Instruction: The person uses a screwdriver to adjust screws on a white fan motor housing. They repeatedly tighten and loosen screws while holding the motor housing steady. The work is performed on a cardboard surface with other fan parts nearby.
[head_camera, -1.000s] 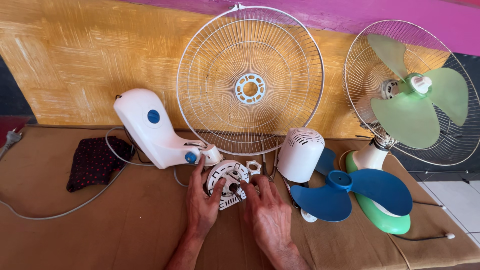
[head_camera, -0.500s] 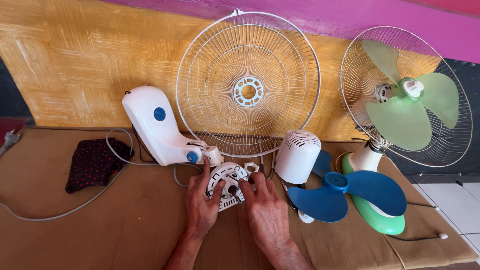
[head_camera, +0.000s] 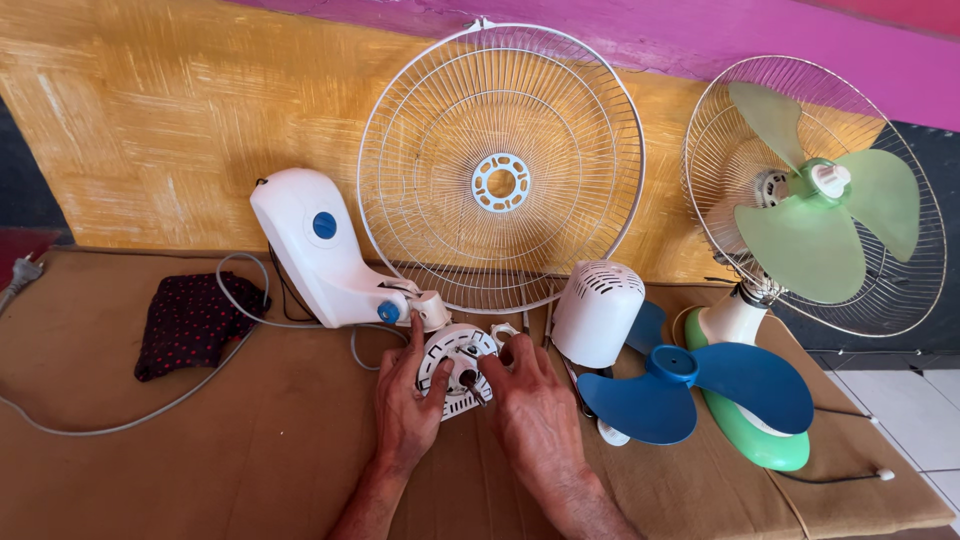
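On the brown mat, left hand (head_camera: 405, 400) and right hand (head_camera: 535, 405) both pinch one fan motor (head_camera: 455, 375).

Glossy white plastic fan body (head_camera: 315, 255), thin wire guard (head_camera: 500, 165), matt brown cloth table cover (head_camera: 200, 460).

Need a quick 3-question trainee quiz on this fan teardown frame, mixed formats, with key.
1. True or false: the blue fan blade is mounted on a motor shaft.
2. What do the left hand and right hand both touch? A) round white motor part B) dark cloth C) white motor cover
3. Fill in: the loose white fan guard leans against the ____ wall.

Key: 1 false, it lies on the table; 2 A; 3 yellow.
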